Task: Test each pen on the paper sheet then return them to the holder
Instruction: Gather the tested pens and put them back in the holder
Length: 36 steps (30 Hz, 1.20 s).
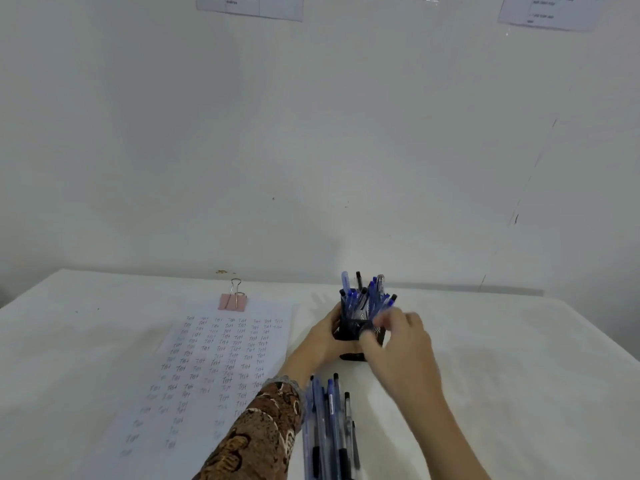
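Observation:
A black mesh pen holder (349, 330) stands on the white table, filled with several blue and black pens (363, 297). My left hand (323, 337) grips the holder's left side. My right hand (398, 336) is at the holder's right rim, fingertips blurred among the pens; whether it pinches one I cannot tell. A paper sheet (214, 368) covered in rows of handwritten "Test" lies to the left. Several loose pens (329, 424) lie side by side in front of the holder, between my forearms.
A pink binder clip (232, 301) holds the sheet's far edge. The table (519, 375) is covered in white cloth and backs onto a white wall with printed notices (249, 6) taped high up.

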{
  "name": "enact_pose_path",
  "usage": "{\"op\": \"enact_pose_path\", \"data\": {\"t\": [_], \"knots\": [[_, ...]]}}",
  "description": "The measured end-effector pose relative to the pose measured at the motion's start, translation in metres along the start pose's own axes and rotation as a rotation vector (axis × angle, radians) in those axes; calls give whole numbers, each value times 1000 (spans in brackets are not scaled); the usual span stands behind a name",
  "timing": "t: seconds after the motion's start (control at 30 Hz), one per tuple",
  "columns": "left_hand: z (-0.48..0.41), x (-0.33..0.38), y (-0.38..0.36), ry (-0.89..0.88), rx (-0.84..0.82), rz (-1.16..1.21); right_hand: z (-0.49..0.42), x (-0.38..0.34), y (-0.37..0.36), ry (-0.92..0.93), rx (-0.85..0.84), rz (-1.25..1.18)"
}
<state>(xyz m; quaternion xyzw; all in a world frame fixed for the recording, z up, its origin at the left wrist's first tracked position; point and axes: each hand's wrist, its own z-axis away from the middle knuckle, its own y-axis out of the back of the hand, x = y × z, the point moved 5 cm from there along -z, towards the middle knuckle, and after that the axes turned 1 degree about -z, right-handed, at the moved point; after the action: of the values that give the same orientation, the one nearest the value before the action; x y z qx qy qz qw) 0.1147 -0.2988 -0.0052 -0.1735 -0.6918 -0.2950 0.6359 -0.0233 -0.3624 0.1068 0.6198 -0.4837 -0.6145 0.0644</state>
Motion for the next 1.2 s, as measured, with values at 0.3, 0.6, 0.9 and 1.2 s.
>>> {"op": "enact_pose_path", "data": {"t": [0.3,0.6,0.9,1.2], "knots": [[1,-1,-1,25,-32,6,89,18,-61,-209,-446,458],[1,0,-1,6,-48,16,80,20,-78,-326,-517,429],[2,4,-1,11,-69,22,60,26,-79,-235,-514,498],[-1,3,0,39,-88,74,51,50,-41,-257,-669,205]]}}
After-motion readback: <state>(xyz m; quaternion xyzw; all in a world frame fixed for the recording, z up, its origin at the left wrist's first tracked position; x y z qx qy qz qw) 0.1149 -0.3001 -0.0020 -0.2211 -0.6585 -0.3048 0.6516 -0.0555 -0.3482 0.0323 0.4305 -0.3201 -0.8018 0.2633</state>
